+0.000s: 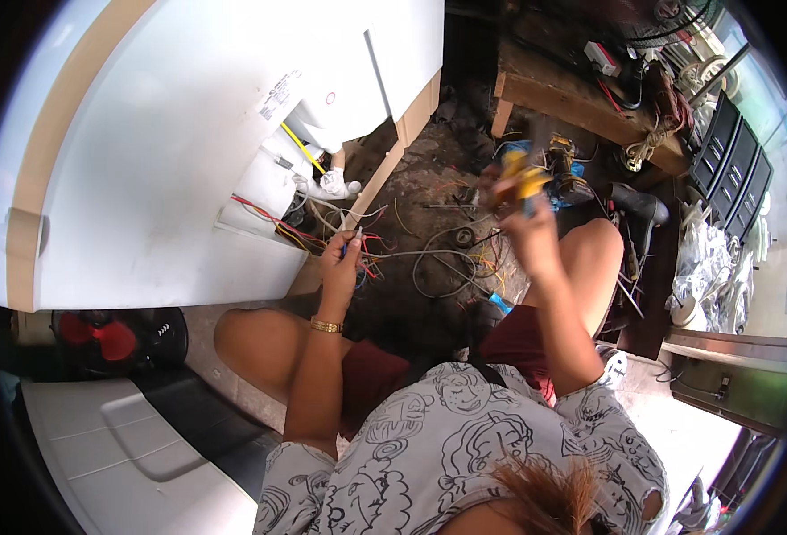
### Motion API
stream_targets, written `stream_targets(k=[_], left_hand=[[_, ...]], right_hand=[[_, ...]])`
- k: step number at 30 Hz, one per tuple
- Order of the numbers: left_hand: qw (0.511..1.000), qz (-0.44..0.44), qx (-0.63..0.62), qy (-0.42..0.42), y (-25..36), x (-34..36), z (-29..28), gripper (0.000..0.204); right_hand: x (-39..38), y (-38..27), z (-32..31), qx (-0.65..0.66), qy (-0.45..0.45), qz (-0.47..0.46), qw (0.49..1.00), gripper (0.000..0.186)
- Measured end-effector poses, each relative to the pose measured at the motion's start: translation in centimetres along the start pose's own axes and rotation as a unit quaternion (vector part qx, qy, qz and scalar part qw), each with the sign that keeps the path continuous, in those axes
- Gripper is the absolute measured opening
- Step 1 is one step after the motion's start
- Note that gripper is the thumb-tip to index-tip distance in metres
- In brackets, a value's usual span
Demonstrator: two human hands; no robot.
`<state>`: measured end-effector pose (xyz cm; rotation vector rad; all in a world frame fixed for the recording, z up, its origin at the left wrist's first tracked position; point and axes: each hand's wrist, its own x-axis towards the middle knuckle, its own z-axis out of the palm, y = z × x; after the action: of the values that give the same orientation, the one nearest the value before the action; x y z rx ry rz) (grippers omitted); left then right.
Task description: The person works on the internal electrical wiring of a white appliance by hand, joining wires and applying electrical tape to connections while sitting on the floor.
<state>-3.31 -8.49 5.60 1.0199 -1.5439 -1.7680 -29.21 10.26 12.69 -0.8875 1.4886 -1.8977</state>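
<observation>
My left hand (340, 259) pinches the end of a grey cable (393, 256) beside the white appliance, with a bit of blue between the fingers. A looser bundle of red, yellow and grey wires (264, 212) comes out of the opening in the appliance (170, 169) near that hand. On the right, my right hand (529, 223) is raised over the floor and closed around a yellow tool with dark parts (520, 178). Motion blur hides its exact kind. White plastic fittings (333, 184) and a yellow tube (302, 147) show inside the opening.
Coiled cable and wire scraps (447, 267) lie on the dark floor between my knees. A yellow-and-black power tool (563, 160) rests near a wooden bench (580, 98). Black drawers (732, 156) and clear plastic bags (710, 267) stand at right; a fan with red blades (112, 339) is at left.
</observation>
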Motion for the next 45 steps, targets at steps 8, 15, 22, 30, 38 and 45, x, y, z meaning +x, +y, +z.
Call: stream_targets(k=[8,15,22,30,38,45], left_hand=[[0.999,0.031,-0.034,-0.017,-1.2,-0.9,-0.6,0.014],[0.997,0.019,-0.071,-0.018,-1.0,-1.4,-0.6,0.012],[0.998,0.023,-0.051,-0.014,-1.1,-1.5,-0.9,0.011],[0.999,0.036,0.010,-0.022,-0.3,-1.7,-0.7,0.013],[0.986,0.134,0.100,0.006,-0.5,-1.6,-0.3,0.015],[0.993,0.103,0.064,-0.009,-1.0,-1.2,-0.2,0.011]], right_hand=[[-6.7,11.2,10.4,-0.232,-0.171,0.007,0.958,0.060],[-6.7,12.2,12.0,-0.275,-0.187,-0.027,0.943,0.060],[-6.5,11.6,12.4,-0.313,-0.168,-0.069,0.932,0.057],[-6.4,11.1,12.2,-0.325,-0.158,-0.080,0.929,0.050],[-6.6,11.5,12.1,-0.309,-0.155,-0.065,0.936,0.044],[-6.9,12.2,12.1,-0.259,-0.140,-0.043,0.955,0.043]])
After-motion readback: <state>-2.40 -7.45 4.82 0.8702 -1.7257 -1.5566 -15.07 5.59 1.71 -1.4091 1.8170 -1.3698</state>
